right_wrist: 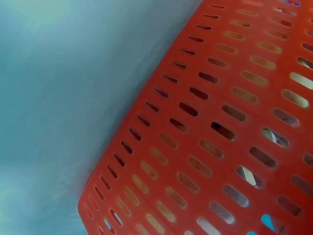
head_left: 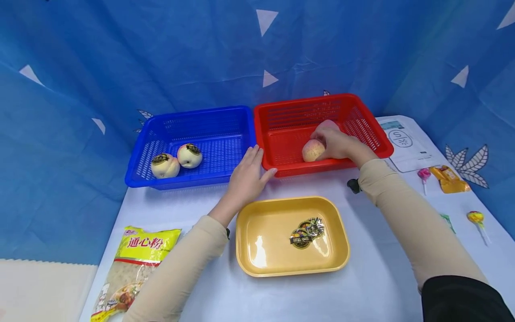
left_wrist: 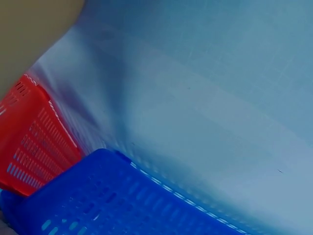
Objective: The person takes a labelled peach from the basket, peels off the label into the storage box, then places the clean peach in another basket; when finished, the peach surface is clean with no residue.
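Note:
Inside the red basket point(head_left: 283, 167), my right hand point(head_left: 335, 142) curls its fingers over a pink-and-yellow peach point(head_left: 312, 151). A second pink peach point(head_left: 327, 125) lies just behind it, partly covered by the hand. My left hand point(head_left: 247, 176) lies with straight fingers across the spot where the red basket meets the blue basket point(head_left: 189, 180), fingertips at the rims. Two pale peaches with dark labels, a front one point(head_left: 165, 166) and one beside it point(head_left: 190, 156), sit in the blue basket. In the right wrist view the slotted red basket wall point(right_wrist: 195, 132) hides the hand.
Nearest me stands a yellow tray point(head_left: 265, 223) holding dark-and-gold stickers point(head_left: 306, 233). A pasta bag point(head_left: 137, 268) lies at the left. On the right are a white packet point(head_left: 408, 143), an orange wrapped snack point(head_left: 449, 180), a pink lollipop point(head_left: 424, 175) and a yellow lollipop point(head_left: 476, 218).

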Action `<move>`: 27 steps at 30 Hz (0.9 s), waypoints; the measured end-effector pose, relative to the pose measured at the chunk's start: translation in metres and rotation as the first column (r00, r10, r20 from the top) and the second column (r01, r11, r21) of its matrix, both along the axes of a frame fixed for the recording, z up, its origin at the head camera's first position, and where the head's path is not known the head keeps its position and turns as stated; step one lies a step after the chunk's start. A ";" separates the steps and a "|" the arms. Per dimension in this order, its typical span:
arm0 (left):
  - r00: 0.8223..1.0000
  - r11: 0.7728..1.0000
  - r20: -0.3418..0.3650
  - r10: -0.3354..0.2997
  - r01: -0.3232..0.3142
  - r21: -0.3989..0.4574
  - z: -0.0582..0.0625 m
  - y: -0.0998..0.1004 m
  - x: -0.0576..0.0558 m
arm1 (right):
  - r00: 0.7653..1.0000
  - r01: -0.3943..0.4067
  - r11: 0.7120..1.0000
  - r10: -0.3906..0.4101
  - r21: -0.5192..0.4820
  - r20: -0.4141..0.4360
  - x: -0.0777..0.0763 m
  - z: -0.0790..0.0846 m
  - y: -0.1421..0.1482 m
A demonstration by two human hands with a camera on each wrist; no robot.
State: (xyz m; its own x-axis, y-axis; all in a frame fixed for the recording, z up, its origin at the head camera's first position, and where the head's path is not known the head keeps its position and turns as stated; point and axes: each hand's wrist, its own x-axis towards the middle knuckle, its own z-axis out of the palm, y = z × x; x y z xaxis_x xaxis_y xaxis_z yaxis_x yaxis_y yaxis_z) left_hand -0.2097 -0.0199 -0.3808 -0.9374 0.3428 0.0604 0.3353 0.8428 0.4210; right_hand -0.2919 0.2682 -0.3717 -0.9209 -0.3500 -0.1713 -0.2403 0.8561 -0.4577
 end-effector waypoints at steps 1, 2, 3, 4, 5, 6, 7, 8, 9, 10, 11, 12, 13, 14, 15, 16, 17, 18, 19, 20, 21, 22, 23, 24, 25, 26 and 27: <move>1.000 1.000 -0.004 0.001 -0.001 0.000 0.000 0.000 0.000 | 1.000 0.004 1.000 -0.004 0.013 0.010 0.000 0.001 0.000; 1.000 1.000 -0.005 0.002 -0.002 0.001 0.000 0.000 0.000 | 1.000 0.005 1.000 -0.005 0.026 0.016 0.001 0.002 0.000; 1.000 1.000 -0.008 0.003 -0.003 0.003 0.000 0.000 0.000 | 1.000 0.009 0.999 -0.010 0.037 0.023 0.001 0.003 0.000; 1.000 1.000 -0.010 0.006 -0.006 0.006 0.000 0.000 0.000 | 0.999 0.015 0.999 -0.017 0.048 0.030 0.002 0.004 0.000; 1.000 1.000 -0.010 0.008 -0.008 0.011 0.001 -0.001 0.000 | 0.999 0.015 0.998 -0.017 0.054 0.033 0.003 0.005 0.000; 1.000 1.000 -0.011 0.009 -0.009 0.015 0.001 -0.001 0.001 | 0.999 0.017 0.998 -0.019 0.060 0.034 0.004 0.006 0.000; 1.000 1.000 -0.009 0.009 -0.009 0.021 0.002 -0.001 0.001 | 0.999 0.015 0.998 -0.017 0.063 0.031 0.005 0.007 0.000; 1.000 1.000 -0.008 0.009 -0.009 0.024 0.002 -0.001 0.002 | 1.000 0.014 0.998 -0.016 0.066 0.025 0.006 0.008 0.000; 1.000 1.000 -0.009 0.008 -0.008 0.028 0.003 -0.002 0.003 | 1.000 0.016 0.998 -0.017 0.068 0.019 0.006 0.008 0.000; 1.000 0.999 -0.009 0.008 -0.008 0.032 0.004 -0.003 0.004 | 1.000 0.014 0.998 -0.015 0.068 0.010 0.008 0.009 0.000; 1.000 0.999 -0.007 0.008 -0.008 0.037 0.006 -0.005 0.006 | 1.000 0.013 0.998 -0.013 0.065 0.002 0.008 0.010 -0.001; 1.000 0.999 -0.006 0.009 -0.009 0.040 0.008 -0.007 0.008 | 1.000 0.015 0.998 -0.015 0.062 -0.007 0.009 0.010 -0.001; 1.000 0.999 -0.005 0.010 -0.010 0.045 0.010 -0.010 0.010 | 1.000 0.020 0.998 -0.019 0.054 -0.014 0.010 0.010 -0.001; 1.000 0.999 -0.006 0.013 -0.012 0.050 0.012 -0.013 0.012 | 0.999 0.028 0.999 -0.027 0.043 -0.021 0.011 0.011 -0.002; 1.000 0.998 -0.006 0.016 -0.015 0.054 0.015 -0.018 0.015 | 0.999 0.035 0.999 -0.035 0.030 -0.027 0.013 0.011 -0.002; 1.000 0.998 -0.002 0.021 -0.020 0.060 0.018 -0.023 0.017 | 0.999 0.044 0.999 -0.043 0.017 -0.033 0.014 0.012 -0.003; 1.000 0.998 0.000 0.027 -0.027 0.063 0.021 -0.028 0.020 | 0.998 0.051 0.999 -0.050 0.008 -0.040 0.015 0.013 -0.004; 0.999 0.997 0.002 0.037 -0.037 0.064 0.024 -0.034 0.022 | 0.997 0.058 0.998 -0.058 0.001 -0.052 0.016 0.014 -0.006; 0.999 0.997 0.001 0.047 -0.047 0.066 0.027 -0.041 0.023 | 0.996 0.062 0.998 -0.062 -0.007 -0.063 0.018 0.016 -0.008; 0.998 0.996 0.002 0.062 -0.062 0.065 0.031 -0.048 0.025 | 0.995 0.065 0.998 -0.066 -0.014 -0.075 0.019 0.018 -0.010; 0.997 0.995 0.002 0.079 -0.079 0.061 0.034 -0.056 0.026 | 0.994 0.065 0.998 -0.067 -0.018 -0.087 0.021 0.019 -0.013; 0.995 0.993 0.004 0.099 -0.099 0.059 0.038 -0.064 0.027 | 0.993 0.065 0.997 -0.067 -0.029 -0.097 0.022 0.022 -0.017; 0.993 0.991 0.005 0.122 -0.122 0.058 0.041 -0.073 0.028 | 0.992 0.062 0.997 -0.066 -0.041 -0.110 0.024 0.024 -0.021; 0.989 0.988 0.008 0.147 -0.147 0.054 0.044 -0.082 0.029 | 0.991 0.057 0.997 -0.064 -0.059 -0.121 0.026 0.026 -0.026; 0.986 0.984 0.011 0.169 -0.169 0.054 0.046 -0.091 0.029 | 0.990 0.051 0.995 -0.061 -0.081 -0.130 0.027 0.028 -0.031; 0.981 0.980 0.018 0.194 -0.194 0.052 0.048 -0.101 0.030 | 0.988 0.041 0.994 -0.055 -0.100 -0.141 0.029 0.030 -0.036; 0.976 0.975 0.024 0.215 -0.216 0.051 0.050 -0.110 0.030 | 0.987 0.030 0.993 -0.048 -0.118 -0.153 0.030 0.031 -0.042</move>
State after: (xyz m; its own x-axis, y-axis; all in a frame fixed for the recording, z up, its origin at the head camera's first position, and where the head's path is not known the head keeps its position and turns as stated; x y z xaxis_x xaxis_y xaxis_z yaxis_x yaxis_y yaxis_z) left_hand -0.1793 -0.1302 -0.3307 -0.9901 0.1291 0.0550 0.1397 0.8705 0.4719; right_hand -0.2620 0.2261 -0.3404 -0.9463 -0.3229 0.0140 -0.2839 0.8098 -0.5134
